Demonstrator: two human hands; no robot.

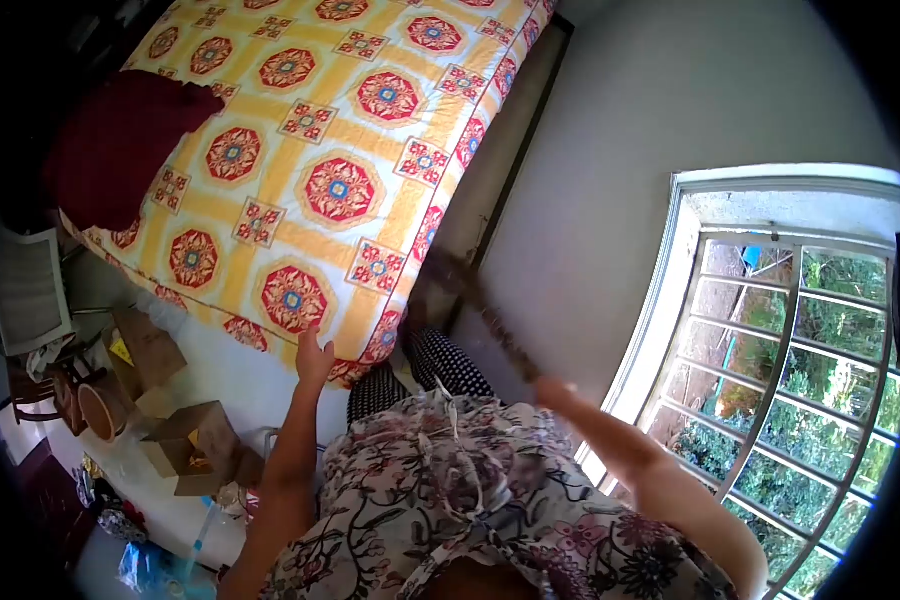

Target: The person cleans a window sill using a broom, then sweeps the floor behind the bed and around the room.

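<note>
My right hand is closed around one end of a long brown broom. The broom slants away from me along the wall, and its far end, smeared by motion, lies in the narrow gap beside the bed. My left hand reaches over the near edge of the bed, fingers stretched out and holding nothing. Beneath it is a yellow and white bedspread with red medallions; I cannot tell whether the hand touches it.
A dark red cloth lies on the bed's left side. Open cardboard boxes and a brown pot stand on the floor to the left, near a chair. To the right, a barred window is set in the grey wall.
</note>
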